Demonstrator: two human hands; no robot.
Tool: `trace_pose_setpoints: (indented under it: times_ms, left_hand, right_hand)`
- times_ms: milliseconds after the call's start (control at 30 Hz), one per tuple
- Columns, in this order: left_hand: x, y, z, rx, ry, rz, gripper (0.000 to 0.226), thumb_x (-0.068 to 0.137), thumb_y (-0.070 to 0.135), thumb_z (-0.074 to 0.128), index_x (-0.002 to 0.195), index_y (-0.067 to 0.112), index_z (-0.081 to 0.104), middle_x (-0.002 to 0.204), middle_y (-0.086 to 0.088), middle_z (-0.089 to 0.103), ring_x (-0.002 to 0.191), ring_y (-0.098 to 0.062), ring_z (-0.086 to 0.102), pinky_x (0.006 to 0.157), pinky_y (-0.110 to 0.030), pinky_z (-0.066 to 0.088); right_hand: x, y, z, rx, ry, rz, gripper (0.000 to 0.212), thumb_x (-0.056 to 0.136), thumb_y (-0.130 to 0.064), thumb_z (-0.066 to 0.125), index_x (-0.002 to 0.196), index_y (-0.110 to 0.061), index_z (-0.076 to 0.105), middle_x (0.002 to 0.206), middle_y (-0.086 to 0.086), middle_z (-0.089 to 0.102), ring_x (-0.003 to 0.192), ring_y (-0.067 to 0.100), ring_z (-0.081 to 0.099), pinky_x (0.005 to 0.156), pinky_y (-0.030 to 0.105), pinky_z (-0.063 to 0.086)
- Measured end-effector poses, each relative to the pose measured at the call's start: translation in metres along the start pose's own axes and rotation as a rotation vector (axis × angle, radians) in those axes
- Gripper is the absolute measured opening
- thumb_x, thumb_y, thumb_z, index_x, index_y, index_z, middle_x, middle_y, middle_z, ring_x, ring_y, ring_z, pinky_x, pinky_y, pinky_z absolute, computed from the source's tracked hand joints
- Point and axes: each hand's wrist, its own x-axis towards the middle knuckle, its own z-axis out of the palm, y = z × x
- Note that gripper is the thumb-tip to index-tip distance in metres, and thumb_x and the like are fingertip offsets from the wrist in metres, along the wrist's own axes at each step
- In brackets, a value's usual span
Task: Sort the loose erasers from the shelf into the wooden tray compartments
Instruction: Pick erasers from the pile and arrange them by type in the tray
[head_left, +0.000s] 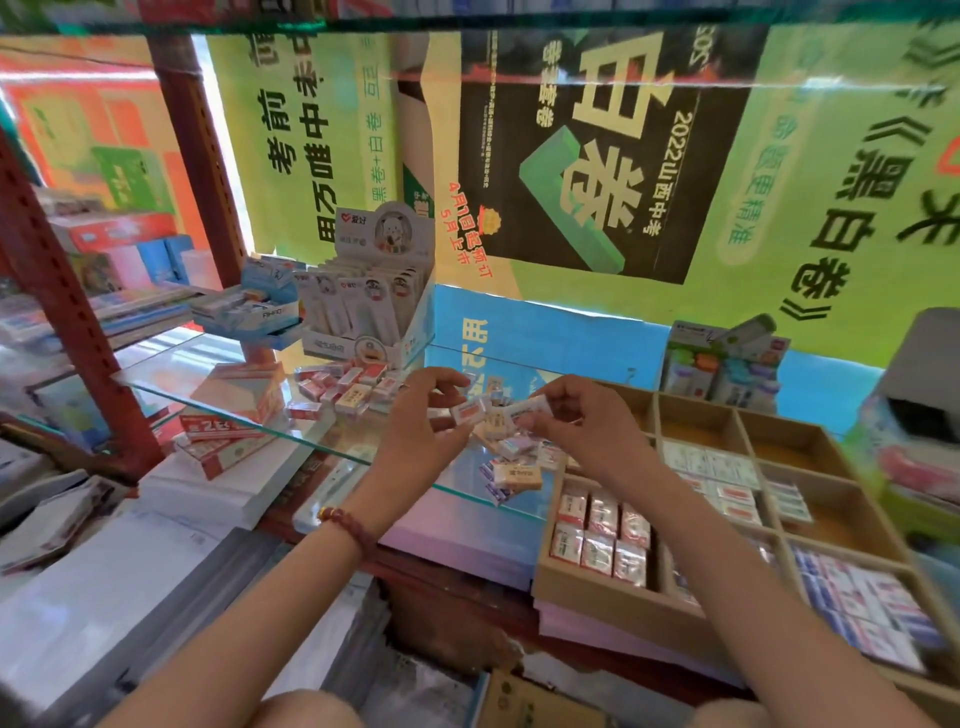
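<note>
Glass shelf (218, 400), stationery shop, green posters (831, 182) behind. Loose erasers (348, 387) lie in two heaps on the glass, one mid-shelf, one at the front edge under the hands. Left hand (415, 421) pinches a red-labelled eraser (467, 413); right hand (582, 421) pinches a second eraser (532, 406), probably white, blurred. Hands close together above the shelf. Wooden tray (587, 592) lower right, several compartments holding rows of wrapped erasers (597, 540).
</note>
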Motion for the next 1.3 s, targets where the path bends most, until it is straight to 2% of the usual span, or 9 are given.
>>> trace_pose_setpoints:
  times_ms: [100,267,400,600,700,900,1067,1233,1300]
  left_hand:
    - [-0.005,0.028,0.011,-0.06,-0.024,0.031,0.046,0.074,-0.011,0.067,0.093,0.03,0.054,0.093,0.0,0.051,0.082,0.006,0.053,0.068,-0.011,0.049]
    - [-0.017,0.06,0.034,-0.129,-0.109,0.045,0.043,0.074,-0.007,0.071,0.099,0.026,0.058,0.095,-0.006,0.052,0.091,-0.01,0.057,0.074,-0.018,0.053]
    - [-0.022,0.073,0.052,-0.183,-0.13,0.028,0.033,0.075,0.006,0.074,0.098,0.025,0.06,0.094,-0.002,0.051,0.088,-0.004,0.057,0.071,-0.014,0.052]
    - [-0.028,0.088,0.075,-0.122,-0.179,0.131,0.044,0.075,-0.001,0.072,0.097,0.035,0.057,0.097,0.008,0.046,0.087,0.01,0.053,0.07,-0.007,0.048]
    - [-0.034,0.093,0.09,-0.102,-0.319,0.192,0.06,0.072,-0.007,0.07,0.111,0.036,0.052,0.11,0.007,0.043,0.094,0.009,0.052,0.079,-0.005,0.045]
    - [-0.028,0.089,0.119,-0.039,-0.359,0.15,0.049,0.077,0.01,0.073,0.119,0.031,0.058,0.107,0.009,0.064,0.1,0.0,0.06,0.09,-0.012,0.045]
    - [-0.029,0.09,0.147,-0.12,-0.336,0.067,0.034,0.077,0.012,0.074,0.099,0.035,0.061,0.096,0.011,0.062,0.09,-0.005,0.06,0.074,-0.014,0.053]
    - [-0.029,0.089,0.171,-0.216,-0.304,-0.002,0.038,0.071,0.013,0.079,0.097,0.032,0.059,0.095,0.013,0.063,0.086,0.001,0.06,0.069,-0.007,0.048]
    - [-0.029,0.082,0.179,-0.112,-0.356,-0.017,0.05,0.071,0.014,0.08,0.11,0.032,0.055,0.106,0.014,0.056,0.096,0.002,0.054,0.076,-0.008,0.045]
  right_hand:
    - [-0.011,-0.003,-0.018,0.105,-0.015,-0.001,0.01,0.083,-0.017,0.071,0.084,-0.024,0.064,0.083,-0.006,0.071,0.07,-0.005,0.063,0.064,0.006,0.045]
    - [-0.027,-0.005,-0.033,0.214,-0.011,0.012,0.017,0.083,-0.011,0.07,0.098,-0.018,0.064,0.083,0.0,0.072,0.065,-0.002,0.065,0.062,0.01,0.048]
    - [-0.039,-0.006,-0.045,0.275,0.018,0.069,0.012,0.088,-0.016,0.065,0.1,-0.016,0.067,0.081,-0.007,0.069,0.058,-0.008,0.057,0.058,0.009,0.044]
    - [-0.051,0.004,-0.067,0.355,-0.047,0.208,0.025,0.09,-0.029,0.062,0.107,-0.012,0.069,0.095,0.002,0.07,0.083,0.019,0.06,0.081,0.029,0.048]
    - [-0.058,0.01,-0.083,0.276,0.014,0.163,0.018,0.088,-0.023,0.066,0.104,-0.014,0.066,0.102,0.003,0.072,0.096,0.018,0.067,0.09,0.03,0.053]
    - [-0.068,0.025,-0.11,0.143,0.127,0.043,0.02,0.079,-0.011,0.074,0.097,-0.013,0.066,0.096,0.005,0.072,0.086,0.012,0.068,0.079,0.023,0.055]
    - [-0.073,0.043,-0.122,0.327,0.132,0.167,0.03,0.08,-0.008,0.073,0.108,-0.011,0.064,0.105,0.009,0.07,0.096,0.021,0.066,0.089,0.035,0.053]
    - [-0.076,0.055,-0.136,0.526,0.059,0.265,0.023,0.085,-0.004,0.066,0.105,-0.013,0.06,0.097,0.001,0.07,0.09,0.018,0.069,0.081,0.038,0.057]
    - [-0.076,0.059,-0.146,0.415,0.141,0.286,0.023,0.086,-0.006,0.066,0.105,-0.015,0.058,0.102,0.002,0.067,0.087,0.018,0.07,0.075,0.036,0.059]
